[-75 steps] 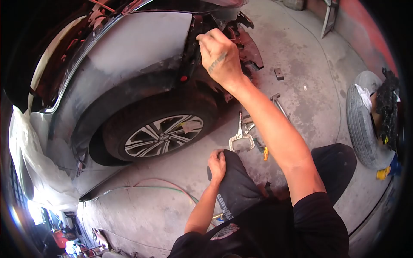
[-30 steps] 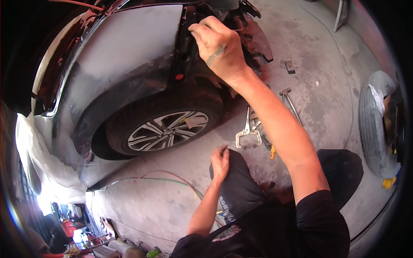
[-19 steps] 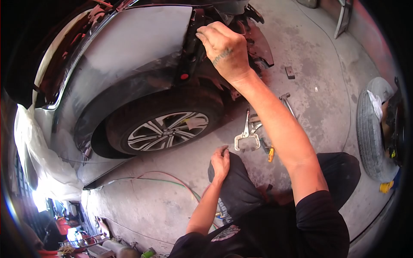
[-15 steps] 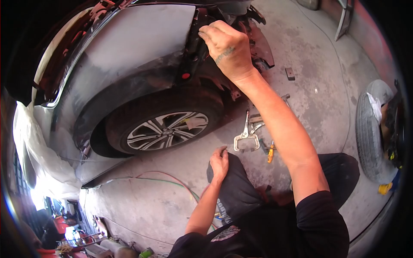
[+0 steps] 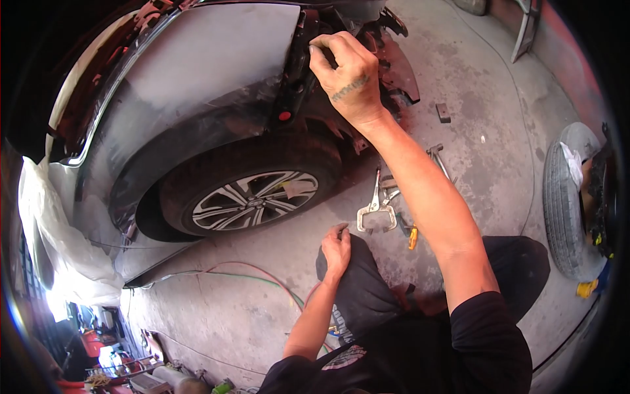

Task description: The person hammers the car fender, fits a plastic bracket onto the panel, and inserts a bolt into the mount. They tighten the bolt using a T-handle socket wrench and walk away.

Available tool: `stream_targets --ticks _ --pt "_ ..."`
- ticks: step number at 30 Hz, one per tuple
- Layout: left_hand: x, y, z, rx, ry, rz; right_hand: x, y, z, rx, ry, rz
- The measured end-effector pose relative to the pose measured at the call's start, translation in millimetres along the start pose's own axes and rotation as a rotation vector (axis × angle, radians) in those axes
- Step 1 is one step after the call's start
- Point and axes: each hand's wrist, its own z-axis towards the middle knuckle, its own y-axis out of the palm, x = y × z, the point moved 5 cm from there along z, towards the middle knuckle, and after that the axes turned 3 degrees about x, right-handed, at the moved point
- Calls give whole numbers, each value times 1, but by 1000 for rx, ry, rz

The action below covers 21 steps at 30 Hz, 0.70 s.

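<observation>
My right hand [image 5: 348, 75] is raised at the edge of the car's grey fender [image 5: 216, 49]. Thumb and forefinger are pinched, and whatever they may hold is too small or hidden to make out. Just beside the fingertips runs a dark bracket area [image 5: 292, 82] with a red round spot [image 5: 284, 116] low on it. My left hand [image 5: 336, 249] rests by my knee [image 5: 357, 262], its fingers curled together; I cannot make out anything in them. Below the fender is the wheel [image 5: 256, 202], with a silver and black rim.
Locking C-clamp pliers [image 5: 376, 213] lie on the concrete floor, with a yellow-handled tool [image 5: 413, 238] close by. A loose tyre [image 5: 567, 210] stands at the right. Red and green hoses [image 5: 262, 272] cross the floor at left. White plastic sheeting [image 5: 65, 230] hangs by the car.
My right hand has turned slightly and shifted a little to the right, showing a wider gap between thumb and forefinger. My left hand has stayed by the knee.
</observation>
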Motion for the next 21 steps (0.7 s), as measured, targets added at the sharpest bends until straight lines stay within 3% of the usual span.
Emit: stream_targets --ticks 13,17,20,21 --pt "2 4 1 -21 3 -30 -5 -8 1 -74 6 -12" --pt "5 5 2 -2 38 -28 5 -11 5 -238 303 225" --pt "5 5 3 15 86 21 2 -18 0 -98 305 215" --pt "-1 9 5 -16 10 -45 10 -12 -10 -63 463 288"
